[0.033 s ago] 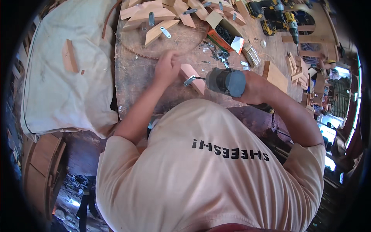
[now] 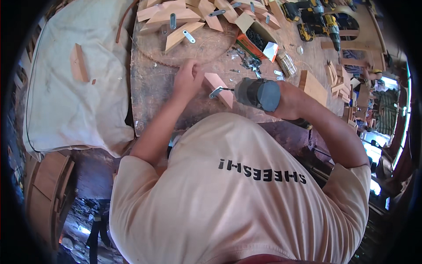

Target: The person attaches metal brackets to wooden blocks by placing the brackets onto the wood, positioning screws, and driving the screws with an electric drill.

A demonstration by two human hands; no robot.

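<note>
A cordless drill [image 2: 257, 93] is gripped in my right hand [image 2: 290, 100], its bit pointing left. The bit's tip meets a small metal plate [image 2: 216, 92] that lies across a wooden block [image 2: 220, 89] and juts past its near-left side. My left hand [image 2: 188, 79] is closed beside the block's far-left end, fingers curled; whatever it may pinch is too small or hidden to name. The block rests on the worn wooden workbench [image 2: 154, 99].
Angled wooden blocks [image 2: 176, 20], several with metal plates, are piled at the back. An open box of dark screws [image 2: 259, 42] stands near loose screws [image 2: 250, 64] and a clear container [image 2: 286, 64]. More drills [image 2: 332, 33] lie back right. Pale cloth [image 2: 79, 105] covers the left.
My left hand has shifted slightly left, and its fingers are more curled. The drill and block look almost unmoved.
</note>
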